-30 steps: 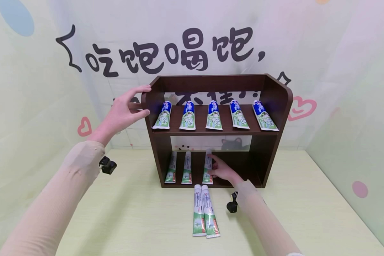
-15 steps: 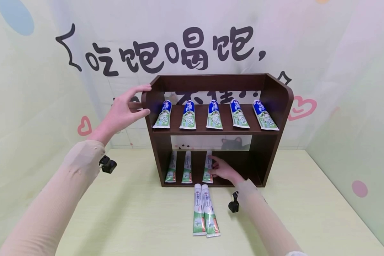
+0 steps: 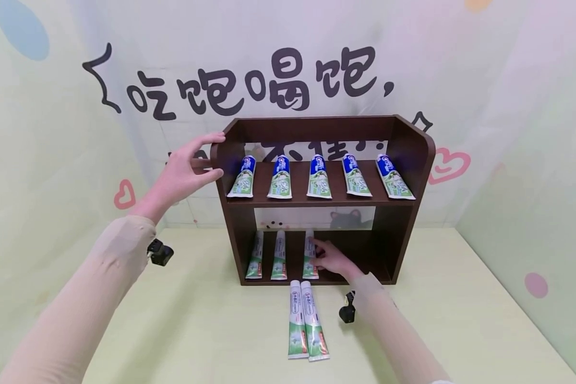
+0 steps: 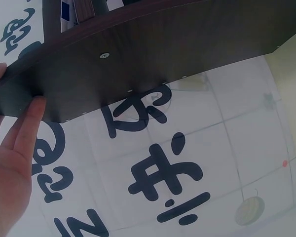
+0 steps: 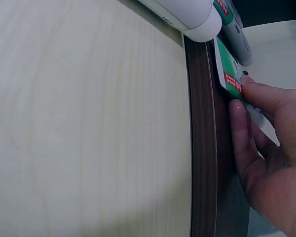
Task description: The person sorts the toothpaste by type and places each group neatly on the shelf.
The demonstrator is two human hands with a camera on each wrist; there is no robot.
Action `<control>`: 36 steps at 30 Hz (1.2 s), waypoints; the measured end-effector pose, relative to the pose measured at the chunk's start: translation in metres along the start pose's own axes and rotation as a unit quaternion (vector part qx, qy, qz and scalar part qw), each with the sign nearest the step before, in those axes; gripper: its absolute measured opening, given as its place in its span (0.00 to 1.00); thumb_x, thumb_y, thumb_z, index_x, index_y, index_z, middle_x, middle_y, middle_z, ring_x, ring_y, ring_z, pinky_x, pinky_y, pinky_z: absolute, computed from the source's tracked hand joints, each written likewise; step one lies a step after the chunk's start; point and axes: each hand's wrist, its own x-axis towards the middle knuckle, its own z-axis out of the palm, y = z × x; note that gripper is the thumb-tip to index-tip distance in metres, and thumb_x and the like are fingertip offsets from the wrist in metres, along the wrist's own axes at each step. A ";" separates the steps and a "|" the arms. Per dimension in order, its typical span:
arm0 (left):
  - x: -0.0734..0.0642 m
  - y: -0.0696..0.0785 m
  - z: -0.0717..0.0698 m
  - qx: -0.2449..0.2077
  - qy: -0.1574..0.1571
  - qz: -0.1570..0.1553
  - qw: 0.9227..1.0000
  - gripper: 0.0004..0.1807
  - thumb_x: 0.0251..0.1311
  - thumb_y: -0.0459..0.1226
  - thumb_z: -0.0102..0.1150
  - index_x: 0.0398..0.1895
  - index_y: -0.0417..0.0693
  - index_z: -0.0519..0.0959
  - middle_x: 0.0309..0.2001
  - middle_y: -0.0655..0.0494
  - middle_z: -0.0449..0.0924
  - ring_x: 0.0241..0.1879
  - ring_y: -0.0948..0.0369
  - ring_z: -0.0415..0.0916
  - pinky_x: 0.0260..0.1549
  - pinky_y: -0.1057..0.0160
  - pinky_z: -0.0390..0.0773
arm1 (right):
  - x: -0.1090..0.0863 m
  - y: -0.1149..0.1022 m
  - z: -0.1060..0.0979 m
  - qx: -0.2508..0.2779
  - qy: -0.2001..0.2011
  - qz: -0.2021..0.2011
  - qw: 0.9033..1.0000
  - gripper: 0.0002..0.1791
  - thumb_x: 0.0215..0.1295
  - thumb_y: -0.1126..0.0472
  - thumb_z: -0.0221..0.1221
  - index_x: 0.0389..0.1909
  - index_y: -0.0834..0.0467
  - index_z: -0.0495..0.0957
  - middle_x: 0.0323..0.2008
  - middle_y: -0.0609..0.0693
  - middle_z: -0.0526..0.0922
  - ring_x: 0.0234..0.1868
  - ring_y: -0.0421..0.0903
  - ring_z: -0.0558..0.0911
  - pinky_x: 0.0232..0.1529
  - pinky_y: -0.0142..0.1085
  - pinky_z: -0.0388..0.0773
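Note:
My left hand (image 3: pixel 182 168) holds the upper left corner of a dark brown two-tier shelf (image 3: pixel 317 128); in the left wrist view its fingers touch the side panel (image 4: pixel 138 69). On the lower tier, my right hand (image 3: pixel 333 258) pinches the side of a green-and-white toothpaste tube (image 3: pixel 310 256), which leans back with its cap up. In the right wrist view, thumb and finger (image 5: pixel 239 118) are at the green end of that tube (image 5: pixel 229 69). Left of it lean a similar tube (image 3: pixel 279 256) and another tube (image 3: pixel 256 256).
Two more tubes lie side by side on the pale tabletop before the shelf, a left tube (image 3: pixel 297 320) and a right tube (image 3: pixel 315 322). Several blue-and-green tubes, including a middle tube (image 3: pixel 319 178), lean along the upper tier. A printed curtain (image 3: pixel 288 32) hangs behind.
The head view has tilted a little, so everything sits slightly lower in it. Both hands and the tubes keep their places relative to the shelf.

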 end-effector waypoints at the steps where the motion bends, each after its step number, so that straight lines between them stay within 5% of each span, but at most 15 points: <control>1: 0.000 -0.001 0.000 0.001 0.001 0.000 1.000 0.37 0.57 0.27 0.66 0.70 0.55 0.67 0.73 0.56 0.65 0.48 0.45 0.85 0.42 0.80 0.81 | 0.000 0.000 0.001 0.000 0.001 0.002 1.000 0.39 0.65 0.71 0.59 0.76 0.59 0.57 0.51 0.65 0.68 0.39 0.48 0.78 0.40 0.38 0.85; 36: -0.001 0.000 0.000 0.007 0.001 0.000 1.000 0.37 0.57 0.28 0.66 0.71 0.56 0.67 0.73 0.57 0.65 0.48 0.44 0.85 0.42 0.81 0.80 | -0.002 -0.006 0.006 -0.031 0.022 0.006 0.999 0.39 0.61 0.73 0.61 0.74 0.58 0.61 0.50 0.65 0.73 0.32 0.46 0.79 0.32 0.34 0.82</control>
